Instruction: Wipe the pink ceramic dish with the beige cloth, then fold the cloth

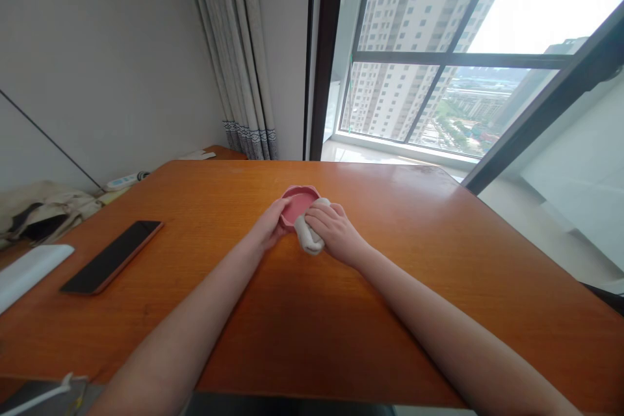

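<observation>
Right fingers over cloth, dish — in left hand

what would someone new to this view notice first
Probably the shallow pink dish with an angular rim near the middle of the orange-brown wooden table, the left hand at its left side and the right hand holding a bunched pale grey cloth over its near right edge. Next might come the large dark-framed window at upper right, with a tall pale tower block outside. A flat black phone-like slab lies on the table's left.
</observation>
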{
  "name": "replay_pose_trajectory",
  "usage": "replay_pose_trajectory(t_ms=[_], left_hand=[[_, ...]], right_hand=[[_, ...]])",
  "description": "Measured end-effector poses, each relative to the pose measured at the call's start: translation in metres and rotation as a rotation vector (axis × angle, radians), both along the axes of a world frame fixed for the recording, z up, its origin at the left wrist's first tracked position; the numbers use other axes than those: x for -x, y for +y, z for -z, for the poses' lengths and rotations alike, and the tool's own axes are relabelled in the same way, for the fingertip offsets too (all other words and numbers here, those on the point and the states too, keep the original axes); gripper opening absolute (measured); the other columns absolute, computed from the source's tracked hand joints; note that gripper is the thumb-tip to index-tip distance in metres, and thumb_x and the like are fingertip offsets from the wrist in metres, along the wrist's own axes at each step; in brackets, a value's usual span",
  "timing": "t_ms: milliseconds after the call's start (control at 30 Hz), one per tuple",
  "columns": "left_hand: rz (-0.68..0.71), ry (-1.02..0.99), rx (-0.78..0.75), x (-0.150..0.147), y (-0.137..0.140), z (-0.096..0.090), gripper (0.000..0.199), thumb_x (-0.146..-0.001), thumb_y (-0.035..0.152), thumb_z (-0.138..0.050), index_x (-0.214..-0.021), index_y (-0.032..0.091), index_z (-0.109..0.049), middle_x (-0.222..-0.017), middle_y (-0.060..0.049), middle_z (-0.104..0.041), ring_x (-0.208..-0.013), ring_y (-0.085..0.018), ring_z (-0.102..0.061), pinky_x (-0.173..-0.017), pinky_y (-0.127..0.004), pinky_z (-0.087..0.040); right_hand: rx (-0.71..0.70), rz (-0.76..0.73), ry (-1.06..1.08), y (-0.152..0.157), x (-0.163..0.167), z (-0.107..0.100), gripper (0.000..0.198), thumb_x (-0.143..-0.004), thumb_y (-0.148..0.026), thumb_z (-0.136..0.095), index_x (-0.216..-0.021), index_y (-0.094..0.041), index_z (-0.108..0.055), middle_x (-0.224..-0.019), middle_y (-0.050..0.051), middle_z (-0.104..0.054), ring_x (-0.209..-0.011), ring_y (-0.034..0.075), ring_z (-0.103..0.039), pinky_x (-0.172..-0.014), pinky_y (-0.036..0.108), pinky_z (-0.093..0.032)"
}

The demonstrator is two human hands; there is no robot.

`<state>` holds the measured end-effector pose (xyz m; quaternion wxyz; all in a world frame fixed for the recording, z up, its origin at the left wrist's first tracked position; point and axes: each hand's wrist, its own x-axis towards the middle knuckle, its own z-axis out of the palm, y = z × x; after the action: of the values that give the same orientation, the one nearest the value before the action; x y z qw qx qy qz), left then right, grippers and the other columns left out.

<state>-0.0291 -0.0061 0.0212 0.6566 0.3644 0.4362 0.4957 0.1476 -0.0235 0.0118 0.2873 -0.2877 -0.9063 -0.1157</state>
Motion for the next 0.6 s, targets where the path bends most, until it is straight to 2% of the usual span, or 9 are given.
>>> replay_pose_trajectory(t_ms=[100, 233, 333, 433, 533, 600], left_hand=[[-0.02, -0.174, -0.022, -0.01, -0.003, 0.002, 0.041, -0.084, 0.045, -0.044, -0.102, 0.013, -0.062, -0.1, -0.011, -0.066, -0.096, -0.02, -0.062, -0.082, -0.033, -0.053], [0.118, -0.312, 0.011, -0.029, -0.014, 0.007, 0.055, -0.084, 0.06, -0.038, -0.094, 0.013, -0.065, -0.097, -0.012, -0.065, -0.105, -0.022, -0.058, -0.094, -0.035, -0.048], [0.116, -0.283, -0.023, -0.03, -0.018, 0.007, 0.054, -0.081, 0.062, -0.043, -0.095, 0.015, -0.064, -0.092, -0.011, -0.066, -0.097, -0.024, -0.061, -0.087, -0.039, -0.051], [0.1, -0.187, -0.034, -0.017, -0.012, 0.004, 0.055, -0.081, 0.063, -0.042, -0.104, 0.017, -0.062, -0.091, -0.008, -0.067, -0.081, -0.021, -0.064, -0.07, -0.034, -0.054], [0.108, -0.096, 0.075, -0.003, -0.003, 0.001, 0.046, -0.081, 0.051, -0.051, -0.109, 0.016, -0.06, -0.093, -0.008, -0.067, -0.069, -0.016, -0.063, -0.058, -0.027, -0.051], [0.035, -0.117, 0.111, -0.002, -0.001, 0.001, 0.04, -0.083, 0.042, -0.052, -0.109, 0.013, -0.06, -0.094, -0.009, -0.067, -0.069, -0.014, -0.062, -0.058, -0.024, -0.05]], right_hand=[[-0.022, 0.105, 0.093, -0.008, 0.013, 0.008, 0.035, -0.091, -0.017, -0.039, -0.125, -0.015, -0.049, -0.127, 0.012, -0.055, -0.129, 0.021, -0.036, -0.103, 0.04, -0.023], [-0.077, 0.203, 0.166, -0.019, 0.031, 0.015, 0.035, -0.09, -0.014, -0.038, -0.122, -0.014, -0.051, -0.124, 0.011, -0.056, -0.128, 0.023, -0.035, -0.11, 0.047, -0.016], [-0.073, 0.231, 0.185, -0.015, 0.024, 0.011, 0.029, -0.089, -0.016, -0.04, -0.113, -0.015, -0.056, -0.112, 0.011, -0.061, -0.117, 0.023, -0.043, -0.111, 0.051, -0.015], [-0.027, 0.099, 0.126, -0.004, 0.006, 0.003, 0.025, -0.089, -0.016, -0.04, -0.107, -0.015, -0.057, -0.103, 0.009, -0.061, -0.11, 0.021, -0.047, -0.112, 0.052, -0.017], [-0.006, -0.065, 0.054, 0.005, -0.004, 0.0, 0.028, -0.089, -0.014, -0.037, -0.109, -0.015, -0.056, -0.104, 0.009, -0.061, -0.114, 0.021, -0.046, -0.112, 0.053, -0.018], [0.002, -0.06, 0.074, 0.004, -0.001, 0.003, 0.031, -0.088, -0.015, -0.038, -0.114, -0.014, -0.054, -0.111, 0.011, -0.059, -0.12, 0.022, -0.042, -0.112, 0.052, -0.019]])
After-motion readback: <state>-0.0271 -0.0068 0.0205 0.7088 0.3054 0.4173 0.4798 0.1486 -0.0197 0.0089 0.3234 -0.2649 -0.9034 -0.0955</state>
